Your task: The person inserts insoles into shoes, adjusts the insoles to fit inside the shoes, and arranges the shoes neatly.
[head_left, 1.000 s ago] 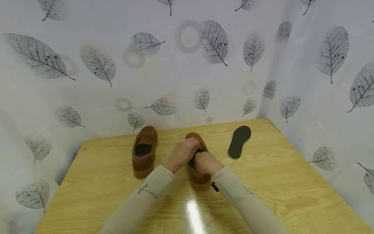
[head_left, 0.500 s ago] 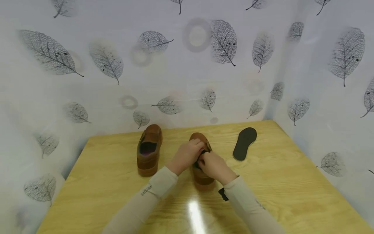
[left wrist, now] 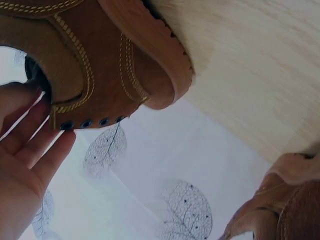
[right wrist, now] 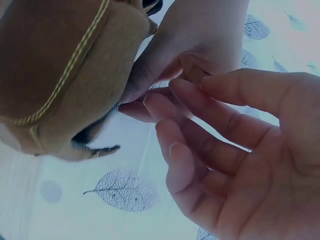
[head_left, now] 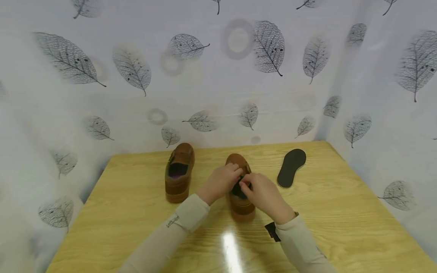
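Note:
A brown leather shoe point(head_left: 243, 206) with pale stitching stands on the table, toe towards the back wall. My left hand point(head_left: 218, 184) pinches the upper at the front of its opening, thumb at the inner edge and fingers beside the eyelets point(left wrist: 86, 123). Close behind it, my right hand point(head_left: 266, 195) hovers over the opening. Its fingers point(right wrist: 180, 170) are loosely bent, with nothing between them in the right wrist view. The dark inside of the shoe is partly hidden by both hands.
The matching brown shoe point(head_left: 177, 188) stands to the left, its dark lining showing. A black insole point(head_left: 291, 168) lies flat on the wooden table point(head_left: 327, 212) to the right. A leaf-printed curtain point(head_left: 211, 76) encloses the back and sides. A black strap point(head_left: 273, 231) hangs at the right wrist.
My right hand has drawn up out of the shoe's opening and back to the right, fingers loosening. My left hand stays at the front of the opening. The whole view has shifted slightly.

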Tool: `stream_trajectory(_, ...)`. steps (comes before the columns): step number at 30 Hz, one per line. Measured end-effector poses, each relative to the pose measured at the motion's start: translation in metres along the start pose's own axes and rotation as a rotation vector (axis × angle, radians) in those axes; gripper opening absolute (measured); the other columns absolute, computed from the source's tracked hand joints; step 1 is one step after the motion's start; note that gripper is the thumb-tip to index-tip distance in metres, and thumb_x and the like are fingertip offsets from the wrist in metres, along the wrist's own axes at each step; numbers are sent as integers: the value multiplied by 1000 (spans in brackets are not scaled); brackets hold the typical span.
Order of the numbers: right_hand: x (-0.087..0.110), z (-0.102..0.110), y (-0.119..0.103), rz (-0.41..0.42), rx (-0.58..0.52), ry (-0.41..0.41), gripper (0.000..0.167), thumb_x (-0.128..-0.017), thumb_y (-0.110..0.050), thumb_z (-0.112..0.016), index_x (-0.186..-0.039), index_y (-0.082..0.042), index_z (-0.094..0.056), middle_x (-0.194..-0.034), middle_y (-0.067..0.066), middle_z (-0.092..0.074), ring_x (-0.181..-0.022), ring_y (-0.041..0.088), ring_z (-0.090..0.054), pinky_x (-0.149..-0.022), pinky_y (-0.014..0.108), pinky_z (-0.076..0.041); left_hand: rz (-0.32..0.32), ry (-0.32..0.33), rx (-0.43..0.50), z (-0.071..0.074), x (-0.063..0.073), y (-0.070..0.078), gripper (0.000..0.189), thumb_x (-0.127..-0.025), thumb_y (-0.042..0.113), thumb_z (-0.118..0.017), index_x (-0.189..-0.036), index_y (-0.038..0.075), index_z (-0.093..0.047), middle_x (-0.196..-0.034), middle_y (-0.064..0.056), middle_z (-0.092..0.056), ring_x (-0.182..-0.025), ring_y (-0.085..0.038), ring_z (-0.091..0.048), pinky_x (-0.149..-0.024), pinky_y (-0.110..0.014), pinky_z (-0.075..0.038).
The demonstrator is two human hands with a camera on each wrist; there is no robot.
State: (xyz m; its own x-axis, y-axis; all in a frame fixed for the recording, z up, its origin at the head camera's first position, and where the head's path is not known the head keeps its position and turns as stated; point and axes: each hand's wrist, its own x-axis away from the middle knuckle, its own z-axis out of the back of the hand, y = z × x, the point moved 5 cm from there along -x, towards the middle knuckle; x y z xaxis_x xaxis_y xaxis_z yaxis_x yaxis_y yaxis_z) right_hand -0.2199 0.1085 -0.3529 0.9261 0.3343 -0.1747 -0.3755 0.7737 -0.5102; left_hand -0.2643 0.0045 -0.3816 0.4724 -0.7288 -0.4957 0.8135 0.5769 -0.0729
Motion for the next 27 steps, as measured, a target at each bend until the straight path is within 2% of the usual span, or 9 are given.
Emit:
stream_trajectory(5,0,-3,-5,41,-1,-30,22,-93,-11,-62,-72,-13,-59,-64,-4,-47,-55,10,-41,-52,25,-36,5,-91,25,2,4,1,12,-92,10,-64,-82,13,-60,-79,1,-55,-70,-13,-51,-61,-24,-43)
stream_trajectory(9,2,-8,-8,62,-16,-54,20,-94,-11,-62,-74,-12,-60,-63,-5,-47,-52,8,-40,-50,23,-35,49,-144,125,8,9,1,10,-92,7,-64,-85,13,-63,-85,1,-58,-76,-13,-54,-68,-24,-45)
stream_trajectory(13,2,-13,-10,84,-37,-59,18,-94,-11,-61,-76,-11,-62,-65,-6,-50,-53,6,-42,-50,23,-37,121,-151,232,19,17,-3,7,-92,6,-63,-94,11,-67,-92,-1,-63,-83,-16,-60,-72,-25,-49)
stream_trajectory(15,1,-14,-11,96,-49,-57,16,-93,-10,-61,-78,-10,-64,-67,-7,-52,-53,6,-43,-50,22,-38,169,-135,270,24,23,-7,8,-92,5,-64,-98,9,-68,-95,-3,-64,-86,-17,-61,-73,-27,-51)
stream_trajectory(19,-1,-17,-14,116,-50,-55,14,-93,-10,-62,-80,-8,-67,-69,-7,-55,-55,5,-44,-51,22,-40,296,-49,271,34,38,-22,11,-91,6,-66,-102,6,-67,-99,-5,-67,-88,-21,-64,-73,-32,-53)
stream_trajectory(24,-2,-21,-20,127,-40,-50,12,-92,-10,-62,-82,-7,-69,-71,-6,-58,-57,4,-45,-52,22,-41,507,81,231,42,62,-48,15,-91,7,-66,-106,6,-68,-101,-6,-68,-94,-22,-64,-77,-37,-53)
stream_trajectory(27,-1,-23,-25,145,-34,-41,12,-92,-10,-63,-83,-7,-69,-73,-6,-59,-57,4,-45,-53,22,-41,605,157,168,46,76,-62,17,-90,7,-66,-107,3,-67,-100,-9,-67,-94,-26,-62,-80,-41,-51)
